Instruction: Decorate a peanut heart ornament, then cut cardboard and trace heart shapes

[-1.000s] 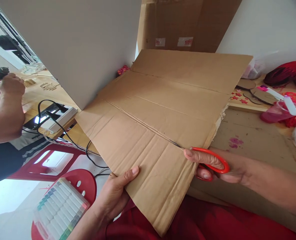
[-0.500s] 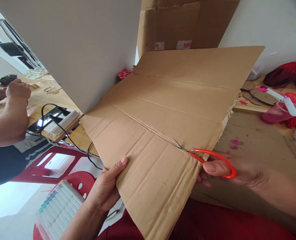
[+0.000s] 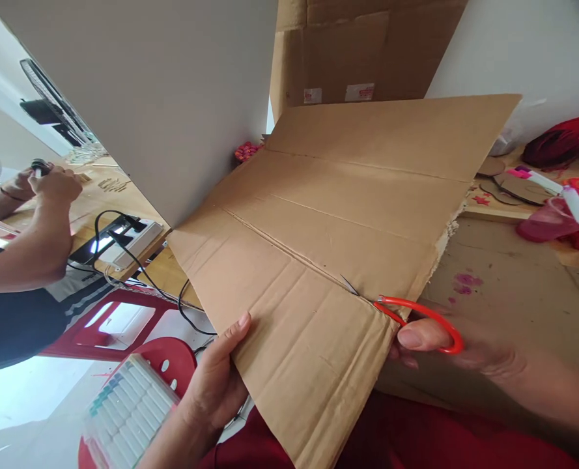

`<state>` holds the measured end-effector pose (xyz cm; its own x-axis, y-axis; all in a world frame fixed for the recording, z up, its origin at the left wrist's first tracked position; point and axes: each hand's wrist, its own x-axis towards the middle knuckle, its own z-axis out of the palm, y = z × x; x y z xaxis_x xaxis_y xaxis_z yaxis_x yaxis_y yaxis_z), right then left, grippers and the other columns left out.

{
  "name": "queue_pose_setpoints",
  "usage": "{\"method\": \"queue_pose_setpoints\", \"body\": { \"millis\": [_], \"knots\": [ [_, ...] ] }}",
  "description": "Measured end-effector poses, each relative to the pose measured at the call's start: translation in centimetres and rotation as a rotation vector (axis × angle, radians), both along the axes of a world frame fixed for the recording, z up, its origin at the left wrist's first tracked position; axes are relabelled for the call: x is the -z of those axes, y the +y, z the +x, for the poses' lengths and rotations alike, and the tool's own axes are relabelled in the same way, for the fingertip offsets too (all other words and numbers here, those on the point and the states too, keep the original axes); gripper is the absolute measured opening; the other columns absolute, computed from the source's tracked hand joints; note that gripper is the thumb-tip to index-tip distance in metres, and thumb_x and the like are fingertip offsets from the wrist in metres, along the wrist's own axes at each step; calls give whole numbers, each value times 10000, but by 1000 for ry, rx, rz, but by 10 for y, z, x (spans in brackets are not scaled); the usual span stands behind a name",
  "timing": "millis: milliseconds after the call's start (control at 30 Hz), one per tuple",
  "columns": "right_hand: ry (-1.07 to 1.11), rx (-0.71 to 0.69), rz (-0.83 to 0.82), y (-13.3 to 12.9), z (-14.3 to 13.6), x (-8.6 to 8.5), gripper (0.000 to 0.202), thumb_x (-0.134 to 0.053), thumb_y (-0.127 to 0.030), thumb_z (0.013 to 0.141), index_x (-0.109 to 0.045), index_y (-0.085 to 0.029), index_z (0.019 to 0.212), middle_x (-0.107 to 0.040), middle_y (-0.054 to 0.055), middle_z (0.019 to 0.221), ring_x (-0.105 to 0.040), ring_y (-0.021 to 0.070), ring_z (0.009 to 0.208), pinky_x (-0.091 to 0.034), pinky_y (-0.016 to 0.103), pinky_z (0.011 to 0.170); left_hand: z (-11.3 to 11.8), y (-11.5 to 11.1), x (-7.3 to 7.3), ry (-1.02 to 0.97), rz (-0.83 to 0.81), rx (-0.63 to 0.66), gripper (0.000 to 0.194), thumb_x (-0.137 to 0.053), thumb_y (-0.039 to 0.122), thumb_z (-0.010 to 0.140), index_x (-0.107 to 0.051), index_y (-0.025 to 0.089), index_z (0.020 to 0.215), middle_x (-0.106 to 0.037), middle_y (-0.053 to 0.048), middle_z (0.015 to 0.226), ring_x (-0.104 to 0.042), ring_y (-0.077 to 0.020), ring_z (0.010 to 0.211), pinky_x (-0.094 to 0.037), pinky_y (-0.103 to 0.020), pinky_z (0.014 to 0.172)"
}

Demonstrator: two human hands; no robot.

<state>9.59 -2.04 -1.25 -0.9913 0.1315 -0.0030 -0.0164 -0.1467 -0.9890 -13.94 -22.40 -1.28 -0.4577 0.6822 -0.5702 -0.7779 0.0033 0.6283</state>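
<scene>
Red-handled scissors engaged at the crease of a hand-held cardboard sheet

A grey panel stands at upper left of my view. In front of it, the cardboard sheet is held up at a slant, its near part over the person's lap and its right edge beside the stained brown worktop. That right edge is ragged in its middle stretch. To the left, a clear case of markers rests on a red stool.

The left hand is clamped on the sheet's lower left edge, thumb on top and fingers underneath. The right hand, partly blurred, is closed around the scissors, thumb through the upper loop; its other fingers are largely hidden.

One blade tip shows above the sheet, near the long crease; the other blade is out of sight, presumably beneath. How far any slit runs cannot be told.

Step in hand, in my judgement: cutting inward from the right edge along the crease. A further cut would call for the left hand to steady the near flap, with the blades lined up on the crease before the right hand squeezes.
</scene>
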Motion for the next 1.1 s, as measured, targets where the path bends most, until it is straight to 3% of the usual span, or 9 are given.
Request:
{"method": "queue_pose_setpoints", "body": {
  "millis": [167,300,467,633,767,900,1000,1100],
  "knots": [
    [-55,19,11,2,-3,0,286,-717,-430,848,-661,-151,837,-570,19,737,-491,102,633,-405,200,536,15,-4,5,-6,4,19,525,-682,167,869,-596,97,1383,-757,-192,1114,-764,-339,984,-644,-468,924],
    [-50,27,-3,1,2,-2,333,-697,-495,848,-636,-167,854,-488,-11,689,-428,91,592,-344,202,504,17,-2,6,65,-16,21,506,-693,177,877,-610,91,1368,-754,-204,1117,-762,-339,994,-641,-466,928],
    [-205,5,18,3,38,-1,493,-678,-603,814,-701,-174,1057,-560,38,785,-467,129,647,-353,253,546,19,0,10,108,26,19,451,-716,181,879,-654,95,1317,-758,-201,1114,-760,-335,1006,-626,-451,968],
    [-337,54,142,3,78,14,484,-688,-697,764,-605,-227,845,-510,20,733,-383,142,618,-296,311,574,24,0,8,114,80,-5,498,-741,163,857,-642,103,1342,-765,-187,1101,-758,-330,1024,-604,-452,1011],
    [-351,248,263,-12,93,22,406,-664,-620,847,-574,-224,846,-502,12,776,-390,154,678,-340,309,633,23,-9,-9,119,38,15,479,-711,195,881,-637,88,1342,-774,-179,1075,-775,-315,948,-643,-406,932],
    [-411,415,358,-34,89,15,312,-707,-515,875,-593,-224,892,-486,-27,764,-395,131,688,-325,265,623,14,-18,-46,69,75,36,461,-641,237,938,-613,142,1389,-798,-101,950,-785,-244,795,-667,-264,723],
    [-418,452,383,-45,84,9,305,-717,-503,870,-619,-220,930,-549,-20,819,-457,138,745,-365,259,664,9,-20,-72,80,308,12,427,-537,139,980,-623,256,1381,-792,-13,850,-766,-155,709,-637,-171,705],
    [-409,449,410,-52,87,12,317,-720,-505,856,-625,-217,949,-555,-20,821,-454,140,738,-364,263,656,7,-21,-81,79,566,4,447,-446,70,998,-656,302,1317,-765,29,764,-716,-100,599,-590,-109,610]
  ]
}}
